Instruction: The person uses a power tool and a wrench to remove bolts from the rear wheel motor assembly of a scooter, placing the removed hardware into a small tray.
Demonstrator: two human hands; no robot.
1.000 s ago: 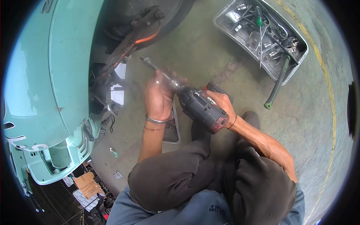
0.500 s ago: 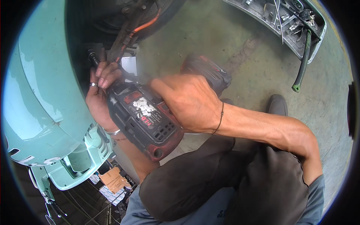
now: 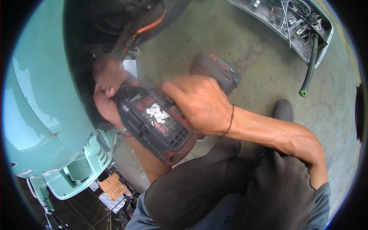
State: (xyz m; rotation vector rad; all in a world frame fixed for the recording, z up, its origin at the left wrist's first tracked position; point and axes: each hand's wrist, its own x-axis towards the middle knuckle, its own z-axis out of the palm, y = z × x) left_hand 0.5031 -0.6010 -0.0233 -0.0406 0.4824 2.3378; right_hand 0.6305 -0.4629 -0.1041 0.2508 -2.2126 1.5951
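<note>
My right hand (image 3: pixel 201 103) is closed round the handle of a black and red cordless impact wrench (image 3: pixel 155 126), with its battery (image 3: pixel 216 71) beyond my knuckles. My left hand (image 3: pixel 109 86) wraps round the wrench's front and extension, its fingers smeared by motion and hiding most of the shaft. The socket end (image 3: pixel 94 55) points into the shadowed underside of a mint-green scooter, beside a dark bracket (image 3: pixel 130 42) carrying an orange hose (image 3: pixel 147 27). Whether the socket sits on a fastener, I cannot tell.
The scooter's green body panel (image 3: pixel 42 92) fills the left. A metal tool tray (image 3: pixel 253 13) with sockets, wrenches and a green-handled bar (image 3: pixel 311 73) lies at the upper right. A dark tyre (image 3: pixel 172 17) is at the top. Cardboard (image 3: pixel 113 186) and clutter lie lower left.
Both hands have carried the wrench leftward to the scooter's underside, turning it so the socket points up into the shadow. Over the last half second the wrench has shifted slightly right.
</note>
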